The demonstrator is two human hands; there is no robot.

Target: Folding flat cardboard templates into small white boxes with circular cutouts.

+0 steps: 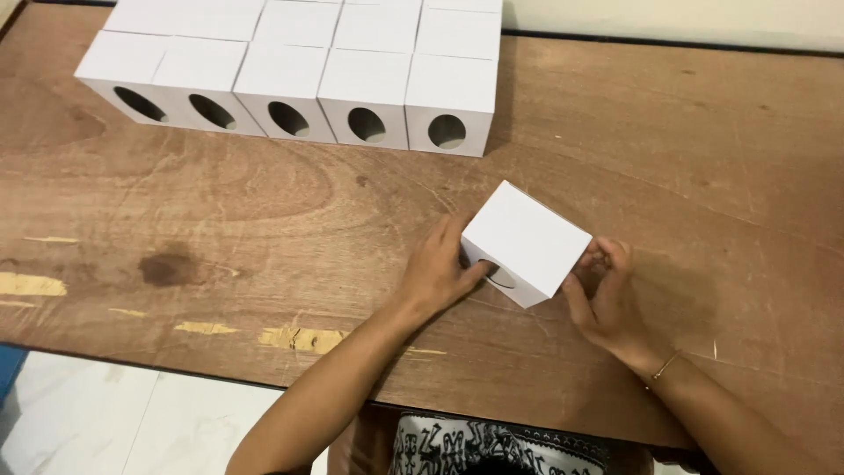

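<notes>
We hold the box (526,242) between both hands, left hand (440,273) at its nine o'clock, right hand (607,295) at four, on the table (703,176) centre. It looks light, thin card, easily dented; grip flat sides gently.

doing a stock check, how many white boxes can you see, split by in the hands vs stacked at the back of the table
White cardboard box with a round hole, held between the left hand and right hand: 1
White cardboard boxes with round holes, front row at the back of the brown wooden table: 5
White boxes behind that row, partly cut off: at least 4
Total: at least 10
</notes>
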